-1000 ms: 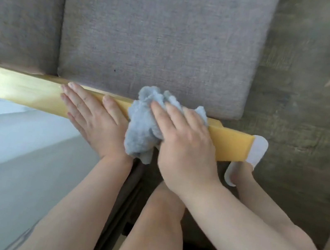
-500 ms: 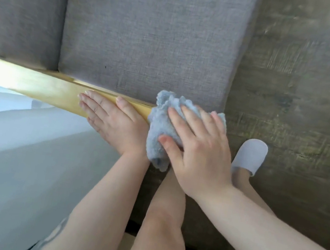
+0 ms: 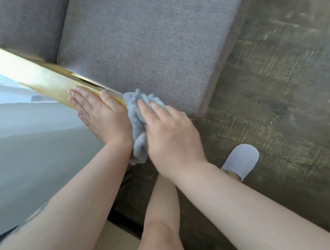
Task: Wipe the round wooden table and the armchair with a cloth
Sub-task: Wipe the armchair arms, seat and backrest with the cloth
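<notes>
Under right hand (image 3: 169, 134): cloth (image 3: 139, 118), fingers flat, pressing onto armrest (image 3: 44, 80); left hand (image 3: 100, 116) flat beside.

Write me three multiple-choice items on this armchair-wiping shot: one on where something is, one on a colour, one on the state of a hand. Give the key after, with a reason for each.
1. Where is the cloth?
A. on the seat cushion
B. on the wooden armrest, at its end
C. on the floor

2. What colour is the cloth?
A. light blue-grey
B. red
C. yellow

3. How does the left hand lie?
A. curled into a fist
B. pinching the cloth
C. flat on the armrest, fingers straight

Key:
1 B, since the right hand presses the cloth against the near end of the yellow wood, beside the grey seat cushion.
2 A, as the bunched fabric shows pale blue-grey between the two hands.
3 C, because its fingers lie stretched along the wood, holding nothing.
</notes>
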The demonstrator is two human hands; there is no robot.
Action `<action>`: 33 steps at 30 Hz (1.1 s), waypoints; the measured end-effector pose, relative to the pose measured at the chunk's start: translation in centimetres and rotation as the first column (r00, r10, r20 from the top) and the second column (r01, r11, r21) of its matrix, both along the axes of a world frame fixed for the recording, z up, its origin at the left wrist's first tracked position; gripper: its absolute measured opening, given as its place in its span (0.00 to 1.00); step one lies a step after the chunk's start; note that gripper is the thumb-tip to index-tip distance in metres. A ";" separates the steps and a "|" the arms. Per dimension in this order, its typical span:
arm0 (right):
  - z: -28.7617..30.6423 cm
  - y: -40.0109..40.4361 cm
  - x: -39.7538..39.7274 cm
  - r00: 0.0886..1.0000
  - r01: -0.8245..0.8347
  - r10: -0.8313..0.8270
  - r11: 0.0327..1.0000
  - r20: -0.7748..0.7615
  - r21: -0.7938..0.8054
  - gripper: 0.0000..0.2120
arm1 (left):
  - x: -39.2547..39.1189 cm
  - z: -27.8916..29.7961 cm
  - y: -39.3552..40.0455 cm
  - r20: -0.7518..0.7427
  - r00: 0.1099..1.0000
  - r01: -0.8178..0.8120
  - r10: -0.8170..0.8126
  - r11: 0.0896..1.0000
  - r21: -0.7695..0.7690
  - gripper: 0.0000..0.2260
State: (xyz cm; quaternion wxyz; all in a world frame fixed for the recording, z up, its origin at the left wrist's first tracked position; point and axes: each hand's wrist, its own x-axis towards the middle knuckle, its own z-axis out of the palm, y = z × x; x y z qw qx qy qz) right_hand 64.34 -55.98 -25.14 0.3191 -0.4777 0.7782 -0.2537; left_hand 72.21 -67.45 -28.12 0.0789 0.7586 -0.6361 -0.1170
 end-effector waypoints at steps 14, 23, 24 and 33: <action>1.0 3.5 -3.4 0.998 -0.044 0.042 0.997 0.048 0.059 0.21 | 3.2 0.2 -0.5 -0.086 0.959 0.272 -0.272 0.962 -0.011 0.31; -0.2 -9.7 1.1 0.960 -0.282 0.274 0.940 0.064 0.190 0.17 | 8.5 0.2 -12.6 0.004 0.966 0.260 -0.260 0.965 -0.027 0.25; 0.0 -8.2 0.5 0.960 -0.279 0.267 0.939 0.086 0.203 0.18 | 9.5 0.2 -14.4 0.005 0.965 0.263 -0.263 0.965 -0.018 0.25; -0.5 -22.1 7.8 0.974 -0.224 0.214 0.959 0.076 0.176 0.17 | 13.6 0.1 -19.7 -0.063 0.946 0.318 -0.318 0.948 -0.016 0.27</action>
